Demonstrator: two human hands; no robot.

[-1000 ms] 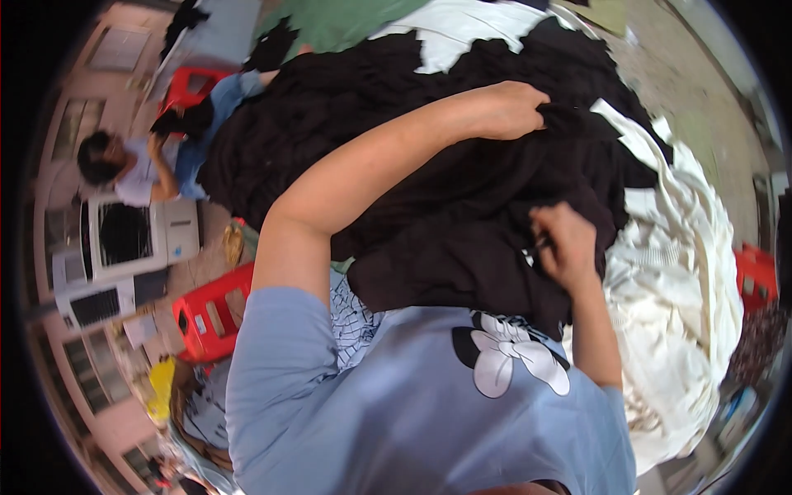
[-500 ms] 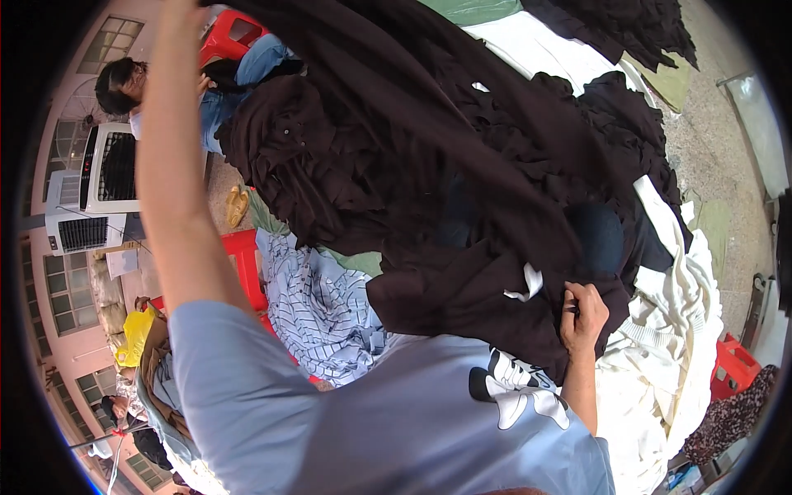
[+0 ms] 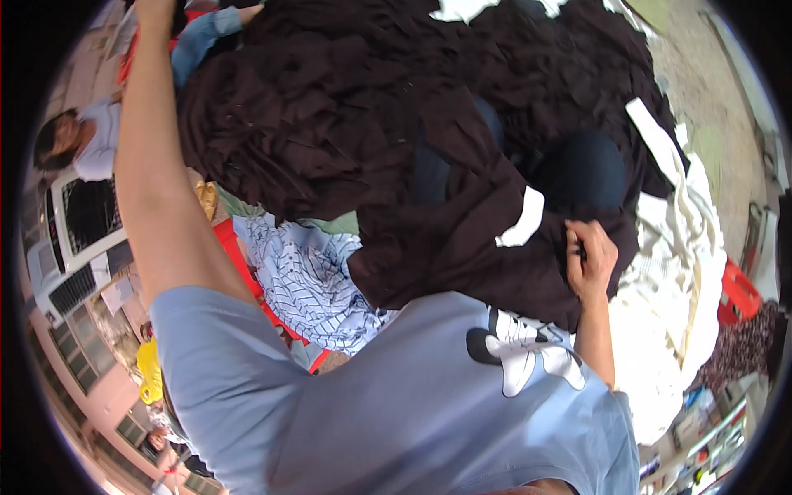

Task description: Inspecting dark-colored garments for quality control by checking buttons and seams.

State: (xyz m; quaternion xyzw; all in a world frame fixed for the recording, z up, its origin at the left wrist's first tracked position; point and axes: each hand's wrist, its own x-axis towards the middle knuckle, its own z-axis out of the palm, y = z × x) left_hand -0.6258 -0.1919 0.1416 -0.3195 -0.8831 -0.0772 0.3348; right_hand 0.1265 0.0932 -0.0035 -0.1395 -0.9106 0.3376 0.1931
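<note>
Along the right edge of your frame you see a pale grey concrete floor (image 3: 726, 115), sunlit and bare in patches. At mid left sits a white boxy appliance with a dark front panel (image 3: 82, 219), a second person (image 3: 78, 144) just above it. Lower left shows a pinkish building wall with gridded windows (image 3: 91, 363) and a yellow object (image 3: 148, 371) near it. A red plastic crate (image 3: 738, 293) sits at right; cluttered shelves (image 3: 701, 437) fill the lower right. Daylight is bright throughout.
</note>
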